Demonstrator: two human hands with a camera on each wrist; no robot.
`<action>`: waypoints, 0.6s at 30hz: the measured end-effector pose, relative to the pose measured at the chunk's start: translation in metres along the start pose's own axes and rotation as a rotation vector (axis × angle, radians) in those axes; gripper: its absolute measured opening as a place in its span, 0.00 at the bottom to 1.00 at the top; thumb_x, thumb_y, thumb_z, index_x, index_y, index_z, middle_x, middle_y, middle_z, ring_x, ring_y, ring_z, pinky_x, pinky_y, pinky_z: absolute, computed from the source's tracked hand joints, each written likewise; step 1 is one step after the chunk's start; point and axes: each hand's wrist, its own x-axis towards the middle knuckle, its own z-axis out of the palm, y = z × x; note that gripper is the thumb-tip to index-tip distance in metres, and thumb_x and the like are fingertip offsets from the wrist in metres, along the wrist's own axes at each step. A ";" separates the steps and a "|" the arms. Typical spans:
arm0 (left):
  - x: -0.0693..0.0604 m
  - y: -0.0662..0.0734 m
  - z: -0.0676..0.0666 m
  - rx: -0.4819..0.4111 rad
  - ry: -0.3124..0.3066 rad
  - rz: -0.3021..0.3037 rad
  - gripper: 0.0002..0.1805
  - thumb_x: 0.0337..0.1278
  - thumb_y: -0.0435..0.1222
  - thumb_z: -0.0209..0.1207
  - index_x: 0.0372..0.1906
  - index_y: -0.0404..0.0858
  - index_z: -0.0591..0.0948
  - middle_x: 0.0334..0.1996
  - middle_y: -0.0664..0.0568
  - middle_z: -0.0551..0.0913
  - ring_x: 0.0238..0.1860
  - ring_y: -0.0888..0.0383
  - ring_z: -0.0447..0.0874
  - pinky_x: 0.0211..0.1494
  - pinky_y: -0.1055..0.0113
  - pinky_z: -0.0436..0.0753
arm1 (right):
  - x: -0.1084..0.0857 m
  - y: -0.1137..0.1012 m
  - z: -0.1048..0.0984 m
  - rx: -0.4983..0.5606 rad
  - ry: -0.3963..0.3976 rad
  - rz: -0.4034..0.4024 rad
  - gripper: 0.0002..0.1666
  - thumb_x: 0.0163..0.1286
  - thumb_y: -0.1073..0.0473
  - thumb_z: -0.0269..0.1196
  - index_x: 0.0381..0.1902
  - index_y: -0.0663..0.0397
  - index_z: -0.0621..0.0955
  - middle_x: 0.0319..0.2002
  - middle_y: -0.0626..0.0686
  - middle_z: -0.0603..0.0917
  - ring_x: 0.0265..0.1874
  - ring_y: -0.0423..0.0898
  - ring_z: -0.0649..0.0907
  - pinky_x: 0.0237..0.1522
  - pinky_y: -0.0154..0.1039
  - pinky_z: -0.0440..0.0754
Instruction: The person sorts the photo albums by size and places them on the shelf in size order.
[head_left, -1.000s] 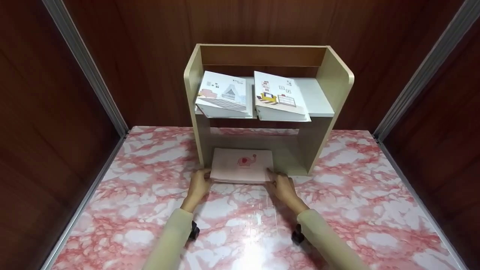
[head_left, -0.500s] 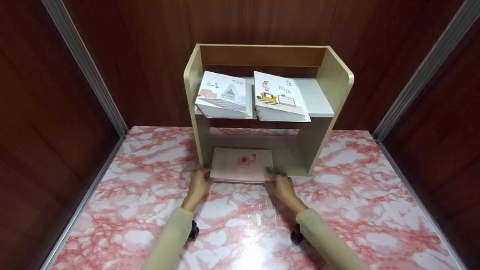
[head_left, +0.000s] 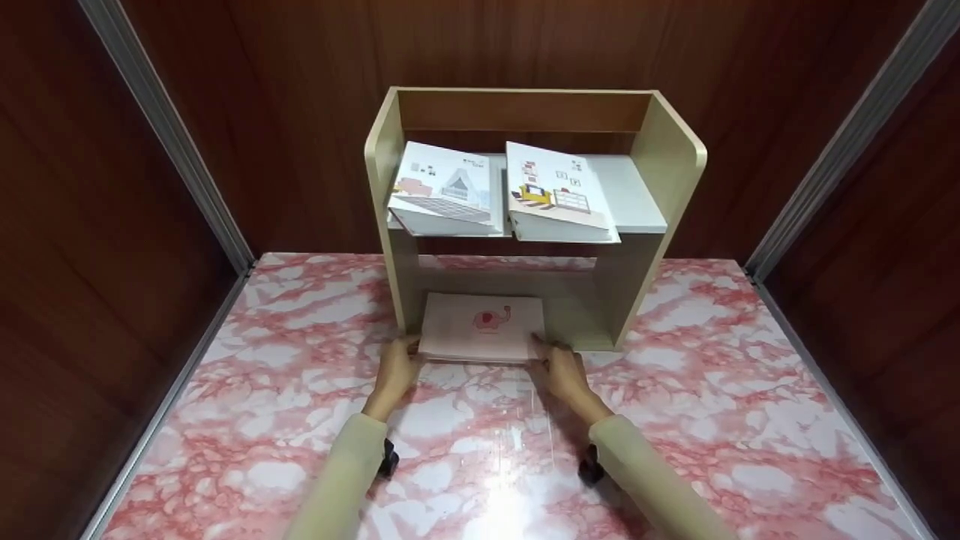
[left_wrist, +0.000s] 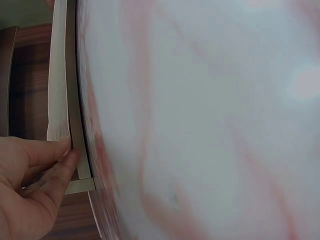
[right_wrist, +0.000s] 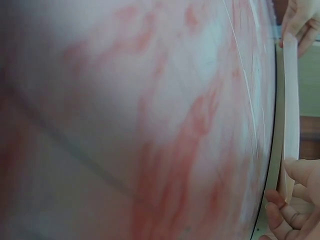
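Note:
A pale pink book (head_left: 457, 330) with a red elephant on its cover lies flat at the left of the lower shelf. Its near edge is about level with the shelf front. My left hand (head_left: 395, 373) pinches the near left corner; in the left wrist view the left thumb and fingers (left_wrist: 65, 162) meet there, by the shelf's bottom board. At the near right corner my right hand (head_left: 566, 375) holds the book, thumb (right_wrist: 300, 171) on top and fingers underneath in the right wrist view. The pages' edge (right_wrist: 291, 105) runs between both hands.
The small wooden bookshelf (head_left: 679, 161) stands at the back of a pink-and-white marbled table (head_left: 300, 420). Two white illustrated books, a left one (head_left: 442, 184) and a right one (head_left: 555, 187), lie tilted on the upper shelf, jutting over its front. Dark wood panels (head_left: 90, 262) enclose the table.
The pink book has slid very slightly deeper into the lower shelf, with both hands keeping their grip at its corners. The books above have not moved.

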 end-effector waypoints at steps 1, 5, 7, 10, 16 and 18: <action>0.000 0.000 0.000 -0.002 0.002 -0.004 0.19 0.48 0.18 0.56 0.50 0.22 0.77 0.38 0.31 0.82 0.37 0.44 0.84 0.37 0.57 0.84 | 0.000 0.000 0.000 -0.004 0.003 -0.001 0.30 0.57 0.57 0.68 0.57 0.59 0.76 0.37 0.63 0.83 0.26 0.51 0.84 0.30 0.49 0.81; 0.001 -0.002 0.001 -0.009 0.008 -0.009 0.19 0.48 0.18 0.56 0.50 0.22 0.77 0.38 0.31 0.82 0.38 0.44 0.84 0.39 0.56 0.84 | 0.001 0.000 0.001 -0.007 0.023 -0.022 0.28 0.56 0.59 0.68 0.56 0.60 0.77 0.39 0.64 0.83 0.26 0.52 0.84 0.31 0.51 0.81; 0.001 -0.002 0.001 -0.007 0.009 0.006 0.19 0.48 0.18 0.56 0.49 0.22 0.77 0.38 0.31 0.82 0.38 0.43 0.84 0.39 0.55 0.84 | 0.001 0.000 0.001 -0.003 0.023 -0.019 0.28 0.57 0.59 0.68 0.56 0.60 0.77 0.42 0.65 0.82 0.27 0.53 0.83 0.32 0.52 0.81; 0.001 -0.003 0.000 -0.008 0.004 0.019 0.19 0.49 0.18 0.55 0.49 0.22 0.77 0.38 0.31 0.82 0.39 0.42 0.83 0.40 0.55 0.84 | 0.002 -0.001 0.000 -0.001 0.017 0.000 0.28 0.58 0.58 0.67 0.57 0.59 0.77 0.46 0.65 0.82 0.29 0.55 0.83 0.34 0.52 0.81; 0.002 -0.003 0.000 -0.001 -0.003 0.010 0.18 0.50 0.19 0.56 0.50 0.22 0.77 0.38 0.32 0.82 0.39 0.43 0.83 0.40 0.55 0.84 | 0.003 -0.001 0.001 0.009 0.006 0.038 0.28 0.58 0.59 0.67 0.57 0.59 0.76 0.40 0.65 0.83 0.28 0.54 0.83 0.33 0.50 0.81; 0.002 -0.004 0.000 -0.005 -0.008 0.006 0.19 0.50 0.19 0.56 0.51 0.22 0.77 0.38 0.32 0.82 0.39 0.44 0.83 0.39 0.56 0.83 | 0.004 -0.001 0.001 0.007 0.006 0.046 0.29 0.58 0.58 0.67 0.58 0.58 0.76 0.41 0.64 0.83 0.27 0.53 0.83 0.32 0.48 0.82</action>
